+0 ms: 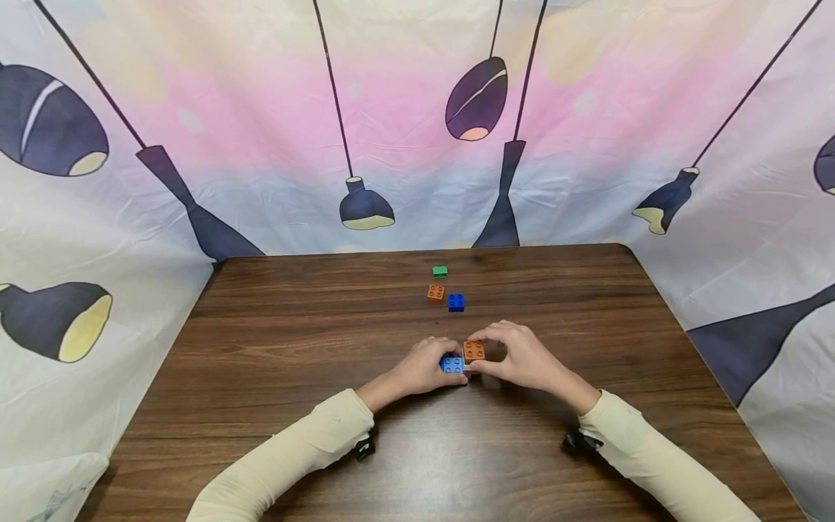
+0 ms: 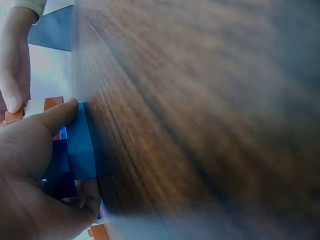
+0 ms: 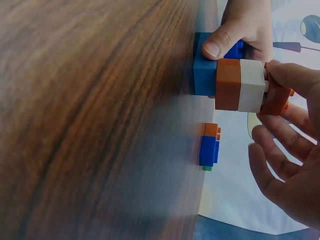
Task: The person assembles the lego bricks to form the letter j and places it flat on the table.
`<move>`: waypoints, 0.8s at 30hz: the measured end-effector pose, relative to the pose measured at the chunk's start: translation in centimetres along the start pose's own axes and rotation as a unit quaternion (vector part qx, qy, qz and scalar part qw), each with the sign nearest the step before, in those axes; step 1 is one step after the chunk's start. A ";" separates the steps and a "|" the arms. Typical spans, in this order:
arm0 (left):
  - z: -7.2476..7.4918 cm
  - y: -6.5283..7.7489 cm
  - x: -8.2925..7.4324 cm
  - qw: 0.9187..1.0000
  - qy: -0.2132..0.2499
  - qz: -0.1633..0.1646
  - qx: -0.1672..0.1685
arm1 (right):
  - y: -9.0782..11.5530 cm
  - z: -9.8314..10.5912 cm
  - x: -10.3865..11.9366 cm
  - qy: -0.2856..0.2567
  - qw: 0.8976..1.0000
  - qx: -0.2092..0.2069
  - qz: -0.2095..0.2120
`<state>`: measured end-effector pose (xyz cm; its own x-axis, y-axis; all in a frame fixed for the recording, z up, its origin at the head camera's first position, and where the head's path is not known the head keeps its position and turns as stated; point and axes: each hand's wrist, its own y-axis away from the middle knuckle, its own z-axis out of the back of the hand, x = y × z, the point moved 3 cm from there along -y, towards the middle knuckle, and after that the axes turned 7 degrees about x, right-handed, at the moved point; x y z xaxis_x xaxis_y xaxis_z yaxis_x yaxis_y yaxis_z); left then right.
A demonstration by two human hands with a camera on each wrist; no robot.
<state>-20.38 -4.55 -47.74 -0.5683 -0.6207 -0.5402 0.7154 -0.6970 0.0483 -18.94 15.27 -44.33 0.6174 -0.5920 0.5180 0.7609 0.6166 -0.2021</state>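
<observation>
On the table my left hand (image 1: 424, 368) grips a small stack of toy building bricks, its thumb on the lighter blue bottom brick (image 3: 205, 75). A darker blue brick (image 2: 61, 170) sits on that one, within the left hand's grasp. Beside it rises an orange brick (image 3: 228, 84) with a white brick (image 3: 251, 86) on top. Between thumb and fingers, my right hand (image 1: 522, 355) pinches another orange brick (image 3: 276, 95). That one is slightly tilted over the white brick, whose studs show in a narrow gap in the right wrist view.
Farther back on the wooden table (image 1: 293, 326) lie three loose bricks: an orange one (image 1: 435, 292), a blue one (image 1: 456, 302) and a green one (image 1: 440, 271). A cloth printed with lamps (image 1: 417, 109) hangs behind the table and along its sides.
</observation>
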 end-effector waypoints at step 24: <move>0.0 -0.1 0.1 1.000 0.001 0.002 0.004 | -0.1 -0.1 -0.1 -0.025 1.000 0.012 -0.006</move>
<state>-20.44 -4.55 -47.80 -0.5651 -0.6225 -0.5414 0.7143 -0.6976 0.0565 -19.09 15.19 -44.47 0.5969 -0.5727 0.5620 0.7629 0.6219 -0.1765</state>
